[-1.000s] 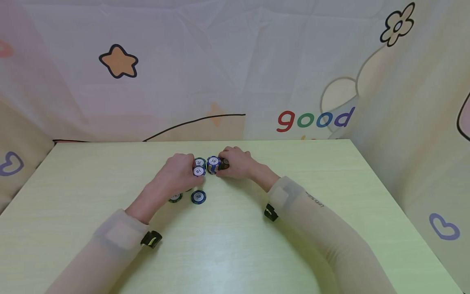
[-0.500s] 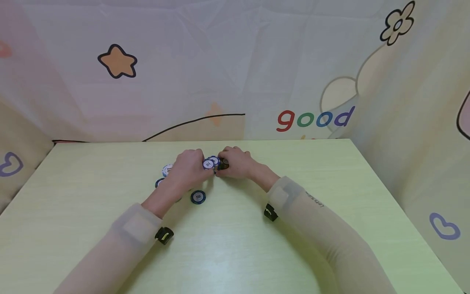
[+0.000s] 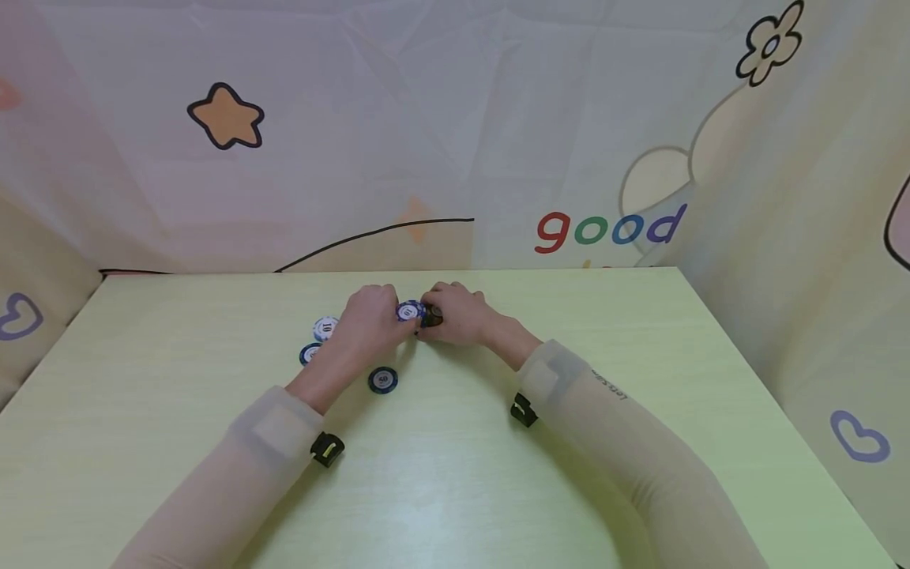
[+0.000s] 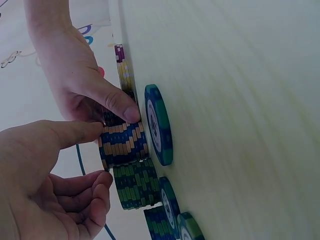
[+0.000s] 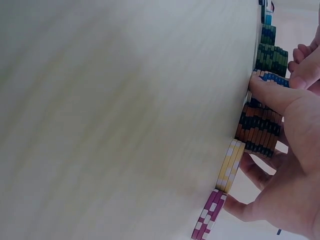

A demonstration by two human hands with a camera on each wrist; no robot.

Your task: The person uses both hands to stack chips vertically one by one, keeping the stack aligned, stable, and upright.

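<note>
My left hand (image 3: 366, 320) pinches a blue poker chip (image 3: 408, 311) with a white face, level on top of a blue-and-tan stack of poker chips (image 4: 125, 142). From the other side my right hand (image 3: 458, 314) grips this same stack, its thumb (image 5: 267, 92) lying along the near side and its fingers mostly hidden behind. A green stack (image 4: 136, 185) stands right beside the blue one. On the other side a dark stack with orange-brown edges (image 5: 259, 130) sits under my right palm.
Short yellow (image 5: 231, 165) and purple (image 5: 208, 215) stacks continue the row in the right wrist view. Loose on the table lie a blue chip marked 50 (image 3: 383, 380), a white chip (image 3: 325, 328) and a dark blue chip (image 3: 310, 353). Behind hangs a printed cloth (image 3: 370, 142).
My left hand has carried the blue chip rightward, from in front of the green stack onto the blue stack. Loose chips at the left came into sight. My right hand stays in place.
</note>
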